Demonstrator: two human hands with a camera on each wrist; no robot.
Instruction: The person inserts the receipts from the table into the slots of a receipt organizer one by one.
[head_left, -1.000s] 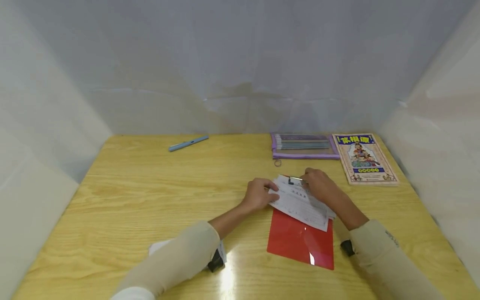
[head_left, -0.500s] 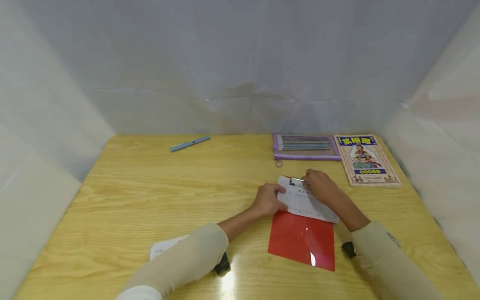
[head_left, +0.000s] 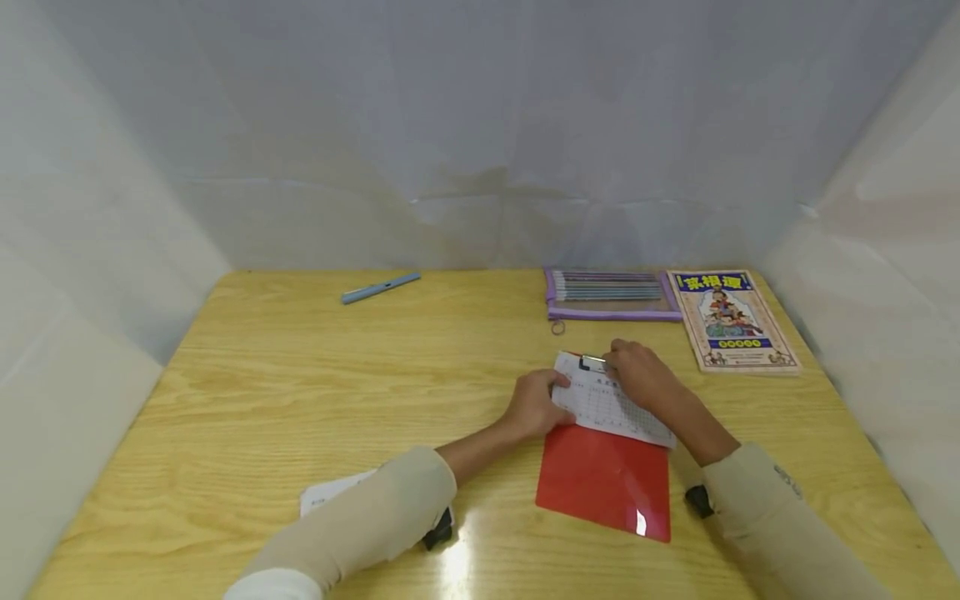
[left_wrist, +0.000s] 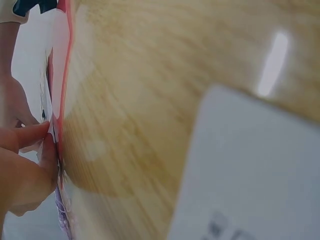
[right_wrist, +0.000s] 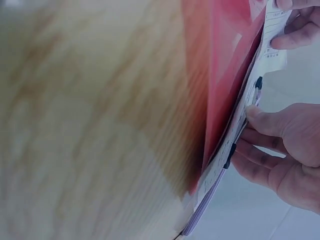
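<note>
A red clipboard [head_left: 604, 483] lies on the table, its metal clip [head_left: 593, 363] at the far end. White printed sheets [head_left: 611, 410] cover its upper half, their top edge at the clip. My left hand [head_left: 534, 405] pinches the sheets' left edge between thumb and fingers, as the left wrist view also shows. At the clip my right hand [head_left: 642, 377] grips with thumb on the near side; in the right wrist view its fingers [right_wrist: 255, 160] reach behind the clip. Whether the clip's mouth is raised is hidden.
A purple-edged pouch of pencils [head_left: 611, 294] lies beyond the clipboard, with a comic-style book [head_left: 733, 321] to its right. A blue pen [head_left: 381, 287] is at the back left. White paper or card [head_left: 330, 492] lies partly under my left sleeve.
My left hand has shifted right with the sheets, which were skewed across the clipboard and now lie straighter under the clip. My right hand has stayed at the clip.
</note>
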